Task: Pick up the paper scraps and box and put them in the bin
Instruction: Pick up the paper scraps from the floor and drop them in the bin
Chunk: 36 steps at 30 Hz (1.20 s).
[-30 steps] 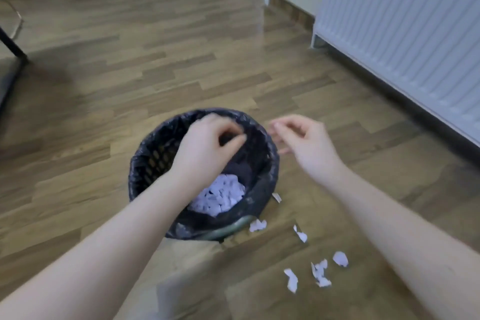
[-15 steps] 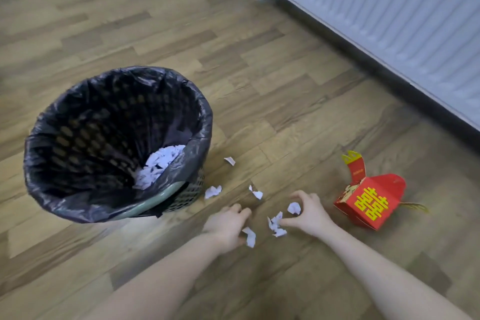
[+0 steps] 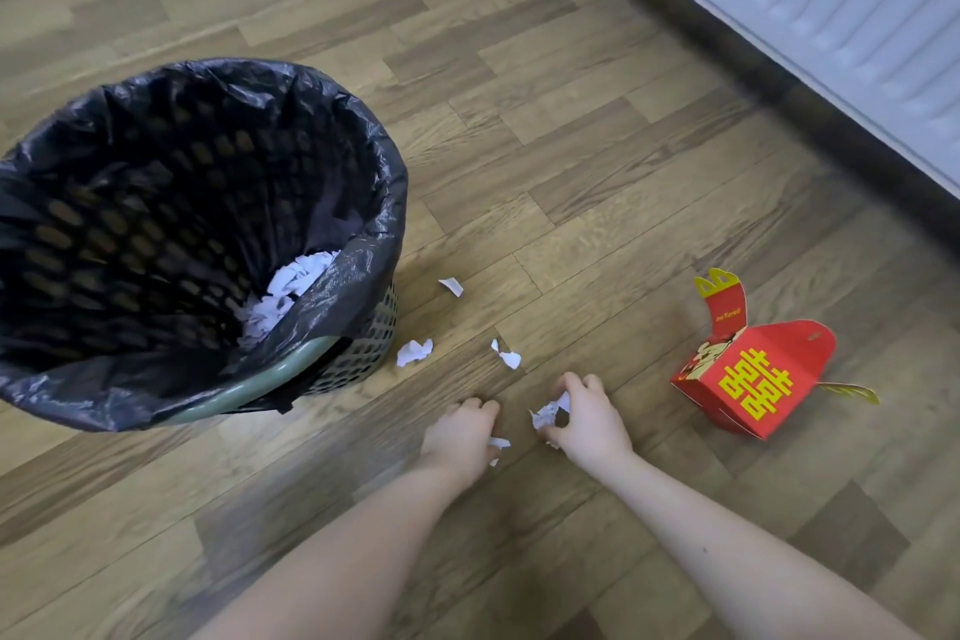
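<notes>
A bin [image 3: 332, 369] lined with a black bag stands at the left, white paper scraps [image 3: 291, 291] lying inside it. Three loose scraps lie on the floor beside it: one [image 3: 451, 286], one [image 3: 414, 352] and one [image 3: 506, 356]. My right hand [image 3: 589, 418] is down on the floor, fingers closed on a bunch of white scraps [image 3: 549, 412]. My left hand [image 3: 460, 437] is next to it, pinching a small scrap [image 3: 498, 443]. A red box [image 3: 753, 379] with yellow characters lies open-flapped to the right of my hands.
The wooden floor [image 3: 571, 172] spreads all around. A white ribbed panel [image 3: 831, 5] runs along the upper right, with a dark gap beneath it.
My hands left the bin's opening and came down to the floor. They closed on scraps that lay loose half a second ago. The view dropped lower and shifted right, showing the red box.
</notes>
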Motion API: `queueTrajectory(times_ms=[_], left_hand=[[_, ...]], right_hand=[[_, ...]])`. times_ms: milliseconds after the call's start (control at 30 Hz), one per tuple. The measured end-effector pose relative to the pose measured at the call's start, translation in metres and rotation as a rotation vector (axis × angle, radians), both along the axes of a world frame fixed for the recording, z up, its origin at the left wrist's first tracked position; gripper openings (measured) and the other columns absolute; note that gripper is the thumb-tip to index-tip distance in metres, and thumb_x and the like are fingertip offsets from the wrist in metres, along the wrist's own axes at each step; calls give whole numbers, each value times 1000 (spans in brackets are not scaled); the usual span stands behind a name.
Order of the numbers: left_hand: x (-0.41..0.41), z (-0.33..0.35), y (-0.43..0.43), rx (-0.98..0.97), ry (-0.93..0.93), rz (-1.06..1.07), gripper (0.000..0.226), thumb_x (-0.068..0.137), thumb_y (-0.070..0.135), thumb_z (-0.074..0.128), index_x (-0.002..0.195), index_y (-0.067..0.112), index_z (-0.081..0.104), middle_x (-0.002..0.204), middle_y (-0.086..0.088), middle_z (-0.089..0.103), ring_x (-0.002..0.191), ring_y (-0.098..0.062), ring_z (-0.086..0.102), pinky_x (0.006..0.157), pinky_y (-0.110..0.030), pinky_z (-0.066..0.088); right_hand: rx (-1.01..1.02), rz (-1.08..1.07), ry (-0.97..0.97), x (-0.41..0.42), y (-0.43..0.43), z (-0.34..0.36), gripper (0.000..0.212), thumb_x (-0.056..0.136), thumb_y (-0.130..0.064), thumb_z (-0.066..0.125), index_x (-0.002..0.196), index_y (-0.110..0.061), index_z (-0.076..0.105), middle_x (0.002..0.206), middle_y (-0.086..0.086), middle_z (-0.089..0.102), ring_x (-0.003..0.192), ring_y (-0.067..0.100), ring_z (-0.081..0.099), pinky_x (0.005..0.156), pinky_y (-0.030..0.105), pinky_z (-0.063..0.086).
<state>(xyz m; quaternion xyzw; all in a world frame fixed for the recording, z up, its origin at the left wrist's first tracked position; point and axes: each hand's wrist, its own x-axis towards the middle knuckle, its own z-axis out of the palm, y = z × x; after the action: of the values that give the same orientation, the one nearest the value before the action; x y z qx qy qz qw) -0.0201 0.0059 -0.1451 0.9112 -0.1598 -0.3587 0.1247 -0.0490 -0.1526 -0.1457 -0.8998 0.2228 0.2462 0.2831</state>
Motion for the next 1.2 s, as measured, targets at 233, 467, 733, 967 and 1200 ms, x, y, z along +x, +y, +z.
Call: queueTrajectory(times_ms=[233,467,733,967,1200], left_hand=[[-1,-3,6,-115,-23,51,11,86,23,57,90,12,57,105,-6,60,95,-25,57,78,-39,50],[21,13,15,-304,-293,353,13,95,16,42,83,10,40,86,-5,46,69,-26,53,63,-32,41],[54,11,18,58,-396,288,28,87,16,54,111,4,46,107,-15,56,93,-30,59,75,-38,48],[57,16,15,360,-239,123,55,29,4,77,80,13,62,75,-7,63,56,-16,60,44,-20,46],[54,33,14,415,-195,109,41,62,5,75,99,5,58,88,-16,64,73,-25,66,58,-28,54]], right_hand=[[24,34,-93,2,-3,-7,15,81,-8,54,95,-8,59,103,10,61,90,27,58,71,31,42],[295,-226,-112,1,-8,0,8,80,-4,53,78,-8,60,81,8,64,67,18,70,53,21,50],[617,-522,-235,4,-7,21,11,78,3,63,70,-6,64,72,9,69,61,17,72,68,29,59],[761,-531,-286,14,3,44,7,78,5,63,74,0,65,74,9,70,68,16,73,69,23,59],[814,-528,-304,12,12,62,6,78,7,64,75,2,65,73,10,68,64,13,71,58,14,55]])
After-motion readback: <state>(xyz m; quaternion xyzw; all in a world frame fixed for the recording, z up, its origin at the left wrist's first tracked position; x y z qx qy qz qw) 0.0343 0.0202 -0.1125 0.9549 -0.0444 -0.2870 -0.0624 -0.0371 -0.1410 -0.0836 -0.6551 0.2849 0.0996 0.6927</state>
